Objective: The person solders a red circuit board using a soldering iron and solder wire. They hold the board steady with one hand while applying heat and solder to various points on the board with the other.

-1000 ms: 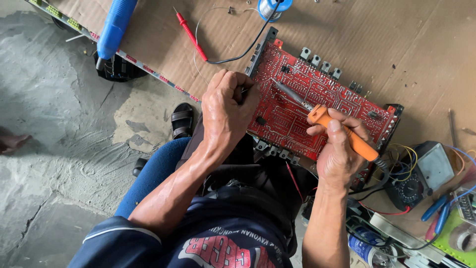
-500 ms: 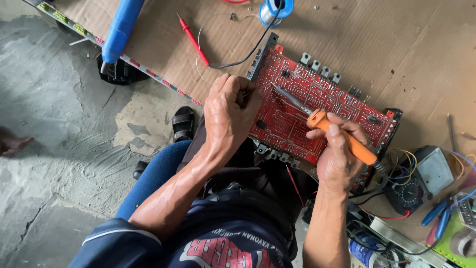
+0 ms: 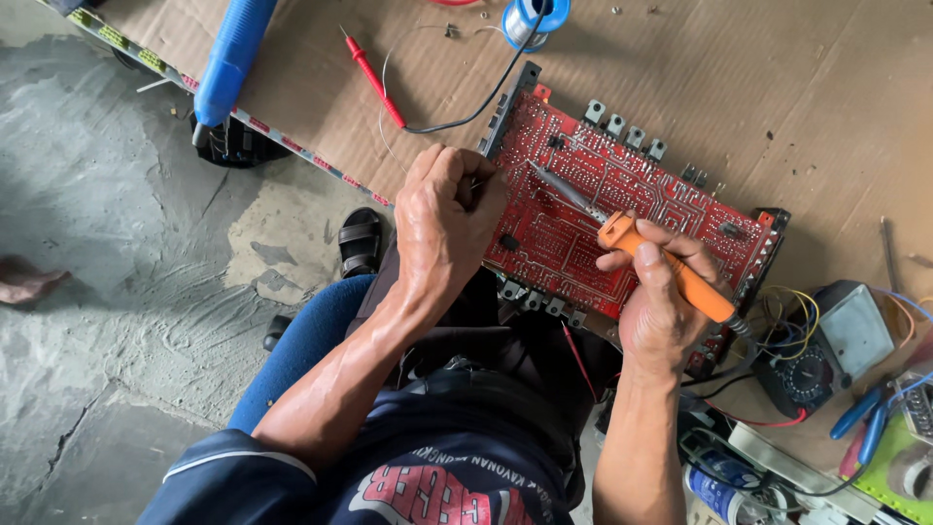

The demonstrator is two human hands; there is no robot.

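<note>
We see one red circuit board (image 3: pixel 622 209) lying solder side up at the near edge of a sheet of brown cardboard (image 3: pixel 777 87), its near edge over the person's lap. Along its far edge stand six small metal-tabbed parts (image 3: pixel 622 126) in two groups: four together, then two more toward the right.

One soldering iron (image 3: pixel 671 272) with an orange handle crosses the board; its metal tip points up-left and rests on the middle of the board. The right hand (image 3: pixel 666 306) grasps the handle like a pen, fingers wrapped over it, wrist bent down toward the body. The left hand (image 3: pixel 442 219) is curled into a loose fist at the board's left edge, knuckles up, pinching something thin against the board; we cannot tell exactly what it is. Both forearms reach forward from the body, the left one bare and angled inward.

Farther out we count one red test probe (image 3: pixel 374 78) on the cardboard with a black lead running from it, one spool of solder (image 3: pixel 530 17) at the top edge, one blue cylindrical tool (image 3: pixel 233 53) at the upper left, and one multimeter (image 3: pixel 826 350) to the right of the board. One black sandal (image 3: pixel 362 243) shows on the concrete floor (image 3: pixel 107 224).
</note>
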